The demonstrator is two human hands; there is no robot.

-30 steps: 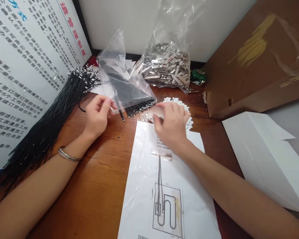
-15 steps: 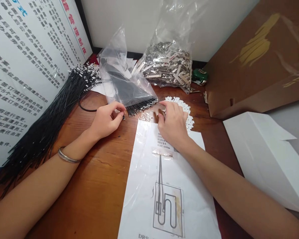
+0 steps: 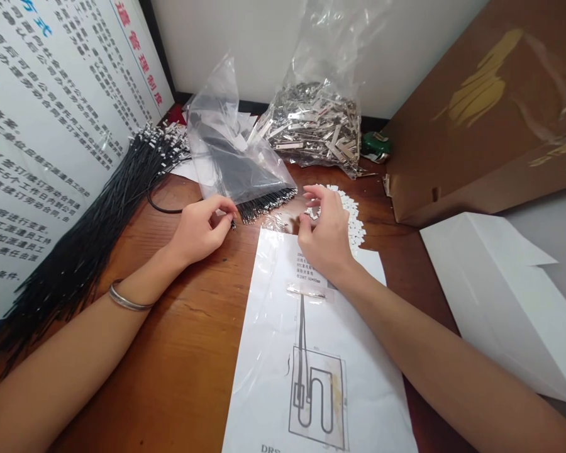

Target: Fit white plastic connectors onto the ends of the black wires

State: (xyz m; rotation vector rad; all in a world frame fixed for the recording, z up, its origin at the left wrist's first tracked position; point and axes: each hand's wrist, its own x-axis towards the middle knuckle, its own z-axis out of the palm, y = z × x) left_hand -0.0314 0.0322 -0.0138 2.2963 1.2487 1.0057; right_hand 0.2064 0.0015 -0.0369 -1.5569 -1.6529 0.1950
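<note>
My left hand (image 3: 204,229) is closed in a pinch on a black wire (image 3: 156,202). The wire loops out on the left of the hand, and its small metal-tipped end shows below the fingertips. A clear bag (image 3: 259,167) of black wires lies just beyond, their metal tips fanned out at its mouth. Over the top of a printed sheet (image 3: 264,302), my right hand (image 3: 326,236) is open, thumb and fingers apart, with nothing visible between them. It is beside a pile of small white plastic connectors (image 3: 353,220) and partly hides them.
On the left lies a thick bundle of black wires (image 3: 89,233) with white connectors on their ends. At the back stand a clear bag of metal clips (image 3: 311,129) and a green tape measure (image 3: 376,146). A brown box (image 3: 453,145) and a folded white card (image 3: 495,296) occupy the right.
My right hand's fingers have lifted and spread a little near the white connectors. My left hand keeps its pinch in almost the same place.
</note>
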